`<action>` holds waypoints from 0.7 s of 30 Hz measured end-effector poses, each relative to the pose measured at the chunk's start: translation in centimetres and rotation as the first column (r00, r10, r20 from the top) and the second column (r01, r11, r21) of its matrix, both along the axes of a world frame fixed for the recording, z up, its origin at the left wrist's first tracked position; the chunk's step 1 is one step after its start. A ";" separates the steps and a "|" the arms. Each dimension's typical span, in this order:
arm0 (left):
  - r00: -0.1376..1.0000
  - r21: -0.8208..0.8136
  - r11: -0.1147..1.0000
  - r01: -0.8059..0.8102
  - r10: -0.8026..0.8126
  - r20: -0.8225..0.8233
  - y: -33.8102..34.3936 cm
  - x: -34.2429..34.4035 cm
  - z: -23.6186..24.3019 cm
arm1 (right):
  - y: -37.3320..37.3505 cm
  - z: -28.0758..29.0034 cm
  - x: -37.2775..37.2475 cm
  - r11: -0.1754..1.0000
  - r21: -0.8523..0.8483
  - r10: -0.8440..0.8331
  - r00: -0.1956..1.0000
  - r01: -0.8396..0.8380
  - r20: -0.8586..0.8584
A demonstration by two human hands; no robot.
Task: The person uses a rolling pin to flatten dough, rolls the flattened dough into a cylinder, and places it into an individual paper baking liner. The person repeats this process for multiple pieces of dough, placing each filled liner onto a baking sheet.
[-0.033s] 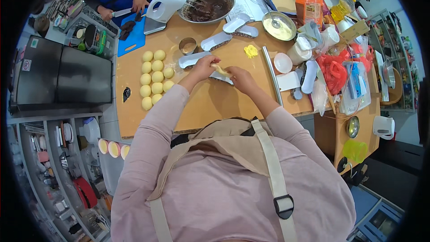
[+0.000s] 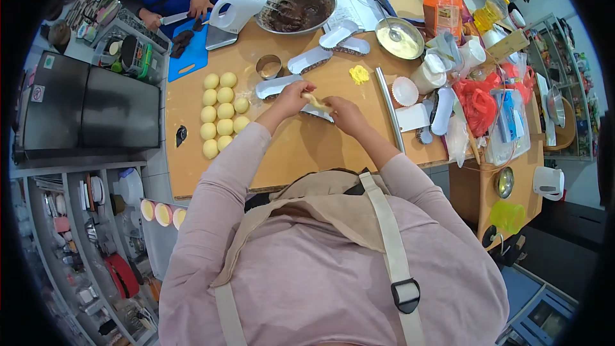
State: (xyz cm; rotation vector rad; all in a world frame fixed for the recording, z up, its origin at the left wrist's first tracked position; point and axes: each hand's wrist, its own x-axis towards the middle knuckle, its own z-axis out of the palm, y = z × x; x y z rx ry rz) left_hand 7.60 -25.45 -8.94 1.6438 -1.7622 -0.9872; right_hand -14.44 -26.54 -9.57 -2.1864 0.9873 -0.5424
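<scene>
- Centrally, the left hand (image 2: 295,97) and right hand (image 2: 344,114) hold a pale dough strip (image 2: 313,100), fingers pinched on its opposite ends.
- Just below the strip, toward 6 o'clock, a paper baking mould (image 2: 318,113) sits on the table (image 2: 282,161).
- Round dough balls (image 2: 225,110) stand near, at 9 o'clock from the hands.

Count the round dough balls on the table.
12 dough balls: left column five, middle column five, right column two, all left of the person's left forearm, which may hide more.
</scene>
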 end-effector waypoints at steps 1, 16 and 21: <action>1.000 0.009 1.000 0.006 -0.006 -0.009 0.0 0.0 -0.3 | -0.1 -0.3 0.0 1.000 0.025 -0.011 1.000 0.011 0.002; 0.948 -0.115 0.977 0.177 -0.139 0.285 1.5 -0.3 -2.1 | 0.5 -0.8 -0.2 0.988 -0.143 0.018 0.976 -0.050 -0.215; 0.856 -0.182 0.924 0.335 -0.218 0.469 1.6 -0.4 -0.9 | 1.3 0.8 -0.7 0.984 -0.171 -0.008 0.961 -0.041 -0.277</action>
